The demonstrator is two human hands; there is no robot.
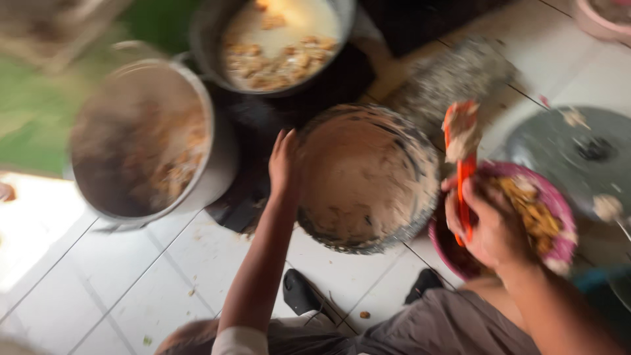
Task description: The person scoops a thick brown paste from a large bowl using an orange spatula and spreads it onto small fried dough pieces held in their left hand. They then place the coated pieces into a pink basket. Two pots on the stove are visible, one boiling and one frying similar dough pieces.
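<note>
My left hand point(284, 161) rests on the left rim of a round mixing bowl point(420, 197) smeared inside with pale brown batter. My right hand point(486, 223) grips an orange spatula point(464, 172) whose blade is loaded with batter, held upright over a pink bowl point(559, 204) containing fried pieces. The whole picture is motion-blurred.
A large metal pot point(217, 158) with browned food stands at the left on the white tiled floor point(118, 289). A wok point(210, 39) of pale liquid with fried pieces sits on a black burner point(328, 85). A grey lid point(578, 164) lies at the right. My knees and dark sandals show below.
</note>
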